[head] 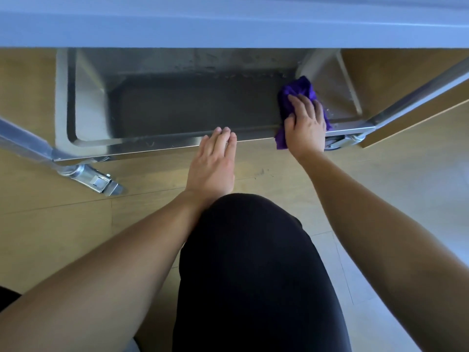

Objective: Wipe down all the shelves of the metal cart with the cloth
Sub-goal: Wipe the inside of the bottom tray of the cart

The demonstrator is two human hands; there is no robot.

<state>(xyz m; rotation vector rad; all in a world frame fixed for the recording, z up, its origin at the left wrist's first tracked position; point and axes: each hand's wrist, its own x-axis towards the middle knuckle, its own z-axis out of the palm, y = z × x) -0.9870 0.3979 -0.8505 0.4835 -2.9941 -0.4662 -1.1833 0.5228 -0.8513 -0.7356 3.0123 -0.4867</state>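
Note:
The metal cart's bottom shelf [157, 146] is a shallow steel tray seen from above, its far half in shadow under a higher shelf [228, 24] that spans the top of the view. My right hand [305, 123] presses a purple cloth [297, 90] flat onto the shelf's near right corner; part of the cloth hangs over the front rim. My left hand [215, 161] lies flat with fingers together, its fingertips resting on the front rim near the middle, holding nothing.
Cart legs slant out at left [25, 141] and right [416, 95]. Casters sit under the near corners, one at left [99, 181] and one at right [337, 143]. My knee in black fabric [253, 262] fills the lower middle. Wooden floor surrounds the cart.

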